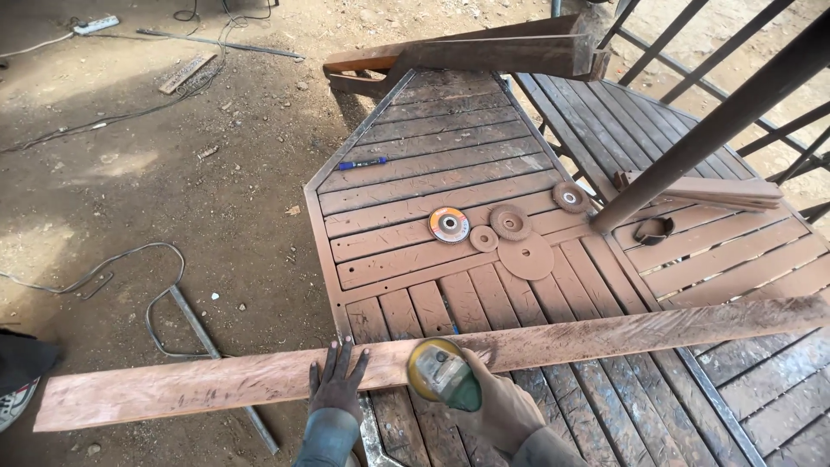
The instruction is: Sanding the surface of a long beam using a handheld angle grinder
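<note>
I reckon the long wooden plank (519, 342), lying across the slatted metal surface (450, 164), could tip off its overhanging end. My left hand (335, 380) presses flat on it, fingers spread; my right hand (497, 406) grips an angle grinder (443, 372) touching its near edge

A single head-worn camera looks steeply down from close above, facing forward over the long reddish wooden plank (432, 359) near, the slatted brown metal table (450, 164) beyond, dirt floor (173, 173) left.
</note>
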